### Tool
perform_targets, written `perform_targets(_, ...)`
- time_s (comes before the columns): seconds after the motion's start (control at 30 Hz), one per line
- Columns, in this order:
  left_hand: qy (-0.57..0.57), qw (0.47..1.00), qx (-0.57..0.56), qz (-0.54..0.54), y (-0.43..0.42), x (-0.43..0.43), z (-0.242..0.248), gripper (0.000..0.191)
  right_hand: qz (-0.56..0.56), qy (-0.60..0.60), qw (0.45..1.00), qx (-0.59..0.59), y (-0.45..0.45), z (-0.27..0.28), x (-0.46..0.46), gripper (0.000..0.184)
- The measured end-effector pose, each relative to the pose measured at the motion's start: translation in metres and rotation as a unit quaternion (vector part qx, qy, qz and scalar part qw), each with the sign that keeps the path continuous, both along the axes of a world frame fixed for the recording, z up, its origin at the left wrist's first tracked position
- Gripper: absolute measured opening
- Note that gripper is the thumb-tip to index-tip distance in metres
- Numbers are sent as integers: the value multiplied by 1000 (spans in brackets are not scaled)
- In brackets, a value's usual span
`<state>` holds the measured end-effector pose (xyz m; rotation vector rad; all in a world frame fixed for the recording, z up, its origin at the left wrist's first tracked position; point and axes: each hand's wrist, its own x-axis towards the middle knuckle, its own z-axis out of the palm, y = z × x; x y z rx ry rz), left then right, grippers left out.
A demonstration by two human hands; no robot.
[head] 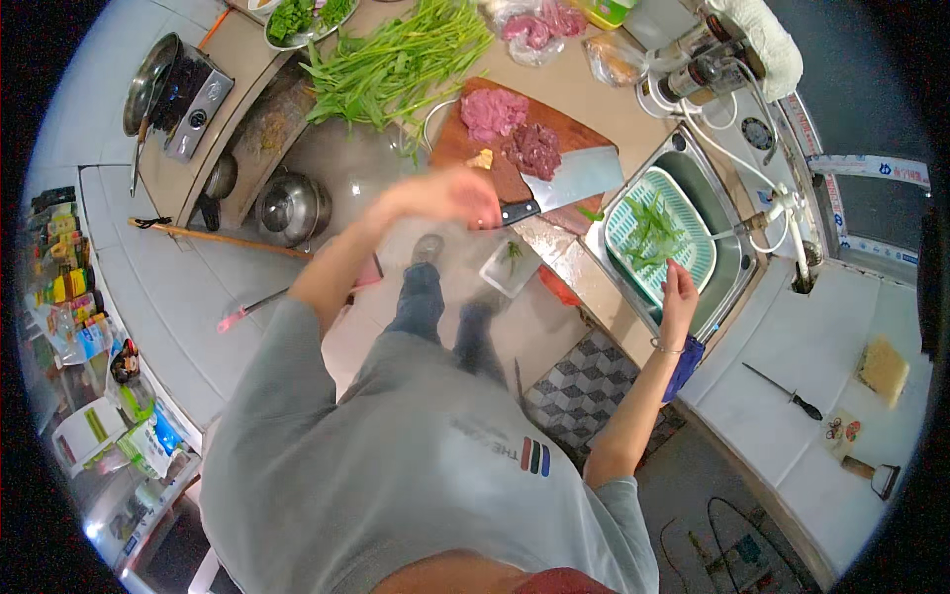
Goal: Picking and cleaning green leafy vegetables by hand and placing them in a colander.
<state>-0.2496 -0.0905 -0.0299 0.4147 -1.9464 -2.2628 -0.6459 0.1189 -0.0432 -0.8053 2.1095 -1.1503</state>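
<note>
My left hand (464, 199) is blurred above the front edge of the wooden cutting board (545, 115), close to the black handle of a cleaver (582, 178). Whether it holds anything cannot be told. The cleaver lies flat on the board beside sliced pink meat (493, 113) and darker red meat (533, 151). My right hand (679, 291) is at the near rim of a turquoise and white plastic colander (706, 256) in the steel sink, its fingertips by green leaves (653, 232). Long leafy green stems (401, 59) are heaped on the counter left of the board.
Bagged meat (538, 31) and a bottle rack (694, 70) stand at the back. The faucet (779, 208) reaches over the sink's right side. At left are a gas stove (199, 111) with a pan and a lidded steel pot (291, 208). A white tray (510, 267) sits below the counter edge.
</note>
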Motion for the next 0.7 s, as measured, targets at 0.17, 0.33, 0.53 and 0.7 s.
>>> perform_targets(0.17,-214,781,-390,439,-105,27,-22,12,-21,-59,998,-31,-17,26,50,27)
perform_targets(0.33,-272,732,-508,362,-130,14,-54,9,-37,-73,995,-53,-27,43,80,28)
perform_targets(0.53,-316,713,-528,335,-139,11,-34,9,-32,-68,995,-61,-29,56,92,26)
perform_targets(0.7,-237,844,-309,368,-157,35,55,18,-18,-68,995,-77,-32,71,102,25)
